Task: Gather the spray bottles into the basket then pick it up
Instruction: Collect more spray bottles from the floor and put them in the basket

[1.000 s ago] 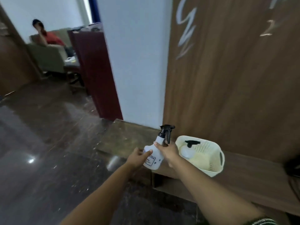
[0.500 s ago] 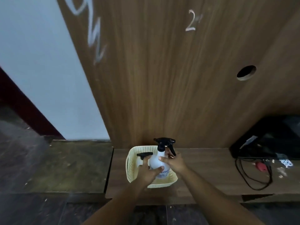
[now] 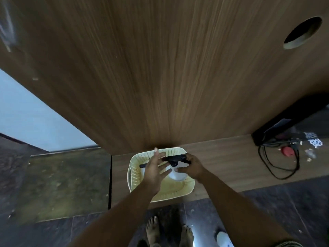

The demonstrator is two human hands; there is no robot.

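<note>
I'm lowering the white spray bottle (image 3: 178, 172) into the cream basket (image 3: 135, 175), right hand (image 3: 193, 167) gripping its trigger head, left hand (image 3: 154, 172) spread open, steadying; it should settle upright before release.

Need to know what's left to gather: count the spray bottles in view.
2, both in the basket: one bottle gripped at its trigger by the right hand; a second bottle mostly hidden behind the left hand. A white object on the floor may be a third.

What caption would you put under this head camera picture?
Right hand lowers a spray bottle into the basket as the open left hand hovers.
</note>
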